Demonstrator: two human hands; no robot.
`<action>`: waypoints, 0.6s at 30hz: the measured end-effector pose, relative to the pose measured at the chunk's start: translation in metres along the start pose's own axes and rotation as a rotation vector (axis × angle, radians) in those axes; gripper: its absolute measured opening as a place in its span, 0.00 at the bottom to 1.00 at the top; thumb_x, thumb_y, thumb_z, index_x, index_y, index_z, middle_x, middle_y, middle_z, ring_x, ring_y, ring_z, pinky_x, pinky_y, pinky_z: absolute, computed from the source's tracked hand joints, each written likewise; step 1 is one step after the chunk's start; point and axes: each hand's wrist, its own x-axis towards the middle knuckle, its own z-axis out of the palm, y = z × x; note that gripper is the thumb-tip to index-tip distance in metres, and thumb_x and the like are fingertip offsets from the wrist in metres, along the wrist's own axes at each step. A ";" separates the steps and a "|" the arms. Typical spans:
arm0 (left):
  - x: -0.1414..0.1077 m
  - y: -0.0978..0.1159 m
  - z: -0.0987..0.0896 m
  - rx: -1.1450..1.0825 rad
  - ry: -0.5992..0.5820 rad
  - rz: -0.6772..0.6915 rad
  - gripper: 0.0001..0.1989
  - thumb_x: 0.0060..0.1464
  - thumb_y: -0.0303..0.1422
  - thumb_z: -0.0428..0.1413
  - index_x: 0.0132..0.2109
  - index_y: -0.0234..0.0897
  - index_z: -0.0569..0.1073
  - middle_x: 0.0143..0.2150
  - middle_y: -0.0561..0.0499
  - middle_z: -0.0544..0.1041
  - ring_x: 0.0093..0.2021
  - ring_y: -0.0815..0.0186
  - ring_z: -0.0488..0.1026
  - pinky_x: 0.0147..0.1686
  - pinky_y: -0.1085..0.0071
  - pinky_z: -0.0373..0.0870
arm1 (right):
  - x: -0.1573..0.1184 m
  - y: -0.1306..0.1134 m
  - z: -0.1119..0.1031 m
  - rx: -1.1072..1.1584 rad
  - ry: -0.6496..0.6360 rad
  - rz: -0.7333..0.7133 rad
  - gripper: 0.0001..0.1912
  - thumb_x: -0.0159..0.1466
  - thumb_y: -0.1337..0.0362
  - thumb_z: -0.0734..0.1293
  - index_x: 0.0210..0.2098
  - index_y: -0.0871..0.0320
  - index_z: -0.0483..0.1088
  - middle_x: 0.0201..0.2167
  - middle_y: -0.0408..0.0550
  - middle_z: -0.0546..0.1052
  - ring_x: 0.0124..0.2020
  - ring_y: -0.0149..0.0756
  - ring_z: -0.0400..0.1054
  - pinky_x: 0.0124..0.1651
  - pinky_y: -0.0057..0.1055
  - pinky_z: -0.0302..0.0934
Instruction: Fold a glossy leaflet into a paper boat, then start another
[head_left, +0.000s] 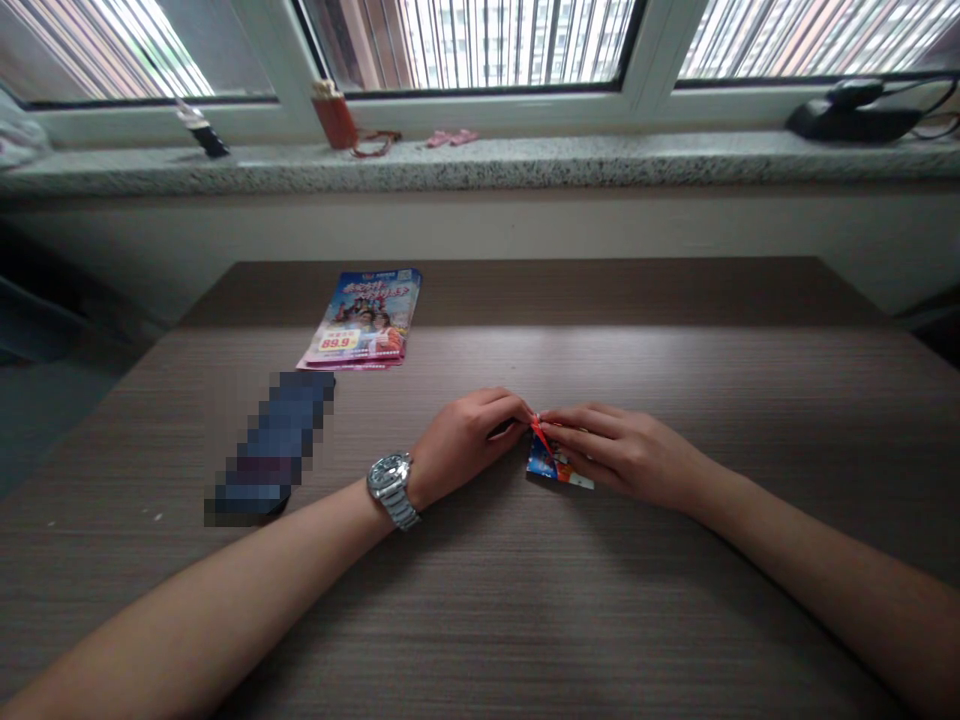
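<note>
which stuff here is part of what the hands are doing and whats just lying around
In use:
- folded printed paper
- left hand, fingertips at its top
- right hand, fingers over it
- table beneath

Lying about:
- leaflet stack, untouched
- pixelated dark object
- red container
- pink items
- black device with cables
- small black-ended object

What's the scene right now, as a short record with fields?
Left hand: fingertips at the paper's upper corner; watch on wrist
Right hand: fingers over the paper's right side
Worked piece: small printed paper, partly covered, red strip showing
Surface: wood-grain table
Far left on table: stacked flyers, top one printed 89.9
Nearer, left: dark pixelated object, identity unclear
Windowsill: red container, black device, smaller items
</note>
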 end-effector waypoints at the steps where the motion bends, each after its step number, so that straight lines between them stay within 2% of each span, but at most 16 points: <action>1: 0.000 0.000 0.000 0.000 -0.004 -0.001 0.04 0.67 0.28 0.54 0.45 0.37 0.75 0.45 0.49 0.80 0.44 0.65 0.77 0.46 0.70 0.72 | 0.000 0.000 0.000 0.007 -0.004 -0.001 0.17 0.72 0.66 0.63 0.60 0.56 0.71 0.56 0.55 0.79 0.53 0.44 0.76 0.54 0.41 0.74; 8: 0.000 -0.001 0.000 -0.001 -0.004 -0.009 0.05 0.67 0.29 0.54 0.44 0.38 0.75 0.44 0.49 0.80 0.44 0.65 0.77 0.46 0.71 0.73 | -0.002 0.001 0.000 0.045 -0.040 0.006 0.18 0.73 0.66 0.63 0.61 0.56 0.69 0.58 0.53 0.78 0.55 0.43 0.75 0.56 0.39 0.73; 18: 0.000 -0.001 0.000 0.002 0.005 0.005 0.05 0.67 0.29 0.54 0.44 0.37 0.75 0.44 0.48 0.80 0.44 0.66 0.77 0.46 0.71 0.73 | 0.000 0.000 0.000 0.056 0.025 -0.033 0.15 0.71 0.67 0.65 0.56 0.59 0.73 0.53 0.55 0.80 0.52 0.43 0.76 0.53 0.40 0.74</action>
